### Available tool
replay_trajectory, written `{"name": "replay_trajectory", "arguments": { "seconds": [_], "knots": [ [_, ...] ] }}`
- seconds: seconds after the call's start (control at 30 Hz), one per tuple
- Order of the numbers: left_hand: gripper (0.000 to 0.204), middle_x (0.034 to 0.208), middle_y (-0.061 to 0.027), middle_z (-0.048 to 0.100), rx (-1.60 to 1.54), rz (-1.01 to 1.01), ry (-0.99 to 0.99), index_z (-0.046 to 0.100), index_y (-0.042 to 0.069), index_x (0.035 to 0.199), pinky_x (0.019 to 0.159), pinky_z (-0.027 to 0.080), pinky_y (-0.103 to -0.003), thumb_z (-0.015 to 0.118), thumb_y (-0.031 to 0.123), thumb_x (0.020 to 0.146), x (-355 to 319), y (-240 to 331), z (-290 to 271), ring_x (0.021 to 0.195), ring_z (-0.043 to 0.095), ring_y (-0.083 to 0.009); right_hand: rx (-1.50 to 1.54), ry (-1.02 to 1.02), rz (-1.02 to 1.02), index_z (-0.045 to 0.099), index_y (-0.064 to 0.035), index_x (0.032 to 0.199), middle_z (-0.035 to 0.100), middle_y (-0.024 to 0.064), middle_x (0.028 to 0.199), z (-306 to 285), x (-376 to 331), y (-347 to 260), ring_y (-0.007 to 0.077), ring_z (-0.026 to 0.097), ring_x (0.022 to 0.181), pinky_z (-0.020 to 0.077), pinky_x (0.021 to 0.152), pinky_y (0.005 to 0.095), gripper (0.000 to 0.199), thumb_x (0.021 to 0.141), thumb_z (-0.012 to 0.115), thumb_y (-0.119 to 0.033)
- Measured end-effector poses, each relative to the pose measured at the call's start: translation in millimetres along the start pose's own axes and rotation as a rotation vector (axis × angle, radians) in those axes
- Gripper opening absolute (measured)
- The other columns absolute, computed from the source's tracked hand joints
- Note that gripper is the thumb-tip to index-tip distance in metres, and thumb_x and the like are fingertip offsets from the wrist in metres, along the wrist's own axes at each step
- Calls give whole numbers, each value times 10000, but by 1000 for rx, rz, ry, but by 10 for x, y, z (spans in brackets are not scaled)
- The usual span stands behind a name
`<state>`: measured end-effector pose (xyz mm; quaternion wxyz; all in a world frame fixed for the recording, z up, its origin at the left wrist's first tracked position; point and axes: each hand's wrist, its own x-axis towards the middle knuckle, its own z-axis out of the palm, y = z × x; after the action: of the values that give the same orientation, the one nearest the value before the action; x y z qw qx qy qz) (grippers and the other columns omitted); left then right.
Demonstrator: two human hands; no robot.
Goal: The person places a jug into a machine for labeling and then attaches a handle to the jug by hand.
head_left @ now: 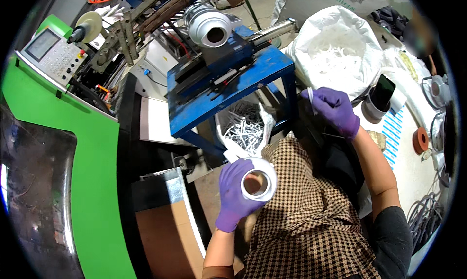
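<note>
My left hand (234, 194), in a purple glove, grips a light grey plastic pipe fitting (270, 177) from its left side. The fitting's round opening faces up toward me, above my checked apron (311, 201). Over to the right and farther off, my right hand (335, 108), also gloved in purple, is closed with a small white strip (311, 95) poking out at its fingers. A thin, dark, straight edge shows below that hand; I cannot tell whether it is held. Between my hands and beyond them, a white sack (245, 128) holds grey and white plastic trimmings.
A blue metal stand (233, 99) carries a fixture with another grey fitting (206, 28). Behind my right hand is a big white sack (335, 50) of white rings. A phone (384, 90) leans in a cup on the right table. A green machine (97, 181) fills the left.
</note>
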<state>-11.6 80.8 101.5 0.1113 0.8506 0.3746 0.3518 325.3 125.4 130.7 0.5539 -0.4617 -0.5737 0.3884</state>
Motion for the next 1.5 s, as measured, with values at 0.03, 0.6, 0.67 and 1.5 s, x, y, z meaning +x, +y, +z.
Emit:
{"name": "replay_trajectory", "arguments": {
  "seconds": [0.03, 0.6, 0.67, 1.5],
  "knots": [
    [632, 1173, -122, 696, -8, 24, -12, 692, 73, 1133, 977, 493, -464, 955, 263, 590, 12, -6, -26, 1086, 650, -344, 8, -80, -19, 713, 0, 1210, 722, 36, 1062, 143, -83, -36, 99, 657, 908, 521, 843, 253, 279, 961, 692, -124],
    [583, 1151, -85, 704, 73, 128, 18, 685, 76, 1103, 1043, 402, -509, 869, 375, 637, 95, 205, 192, 1148, 629, -330, -560, -471, -261, 714, -90, 917, 704, 102, 872, 1288, -904, 42, 314, 711, 814, 563, 730, 401, 114, 809, 686, -113],
    [584, 1163, -80, 702, 77, 141, -22, 686, 84, 1110, 1074, 380, -519, 869, 381, 641, 140, 258, 270, 1168, 622, -323, -517, -437, -302, 715, -85, 934, 706, 110, 894, 1190, -965, 118, 323, 711, 840, 564, 748, 402, 120, 823, 683, -117],
    [438, 1169, 90, 680, 183, 550, -621, 698, 345, 1238, 845, 425, -468, 769, 246, 818, -1141, 229, 436, 984, 642, -106, -919, 705, 335, 753, -81, 989, 657, 130, 1046, -1696, -2929, 986, 308, 636, 981, 526, 858, 401, 292, 729, 825, -192]
  ]
}}
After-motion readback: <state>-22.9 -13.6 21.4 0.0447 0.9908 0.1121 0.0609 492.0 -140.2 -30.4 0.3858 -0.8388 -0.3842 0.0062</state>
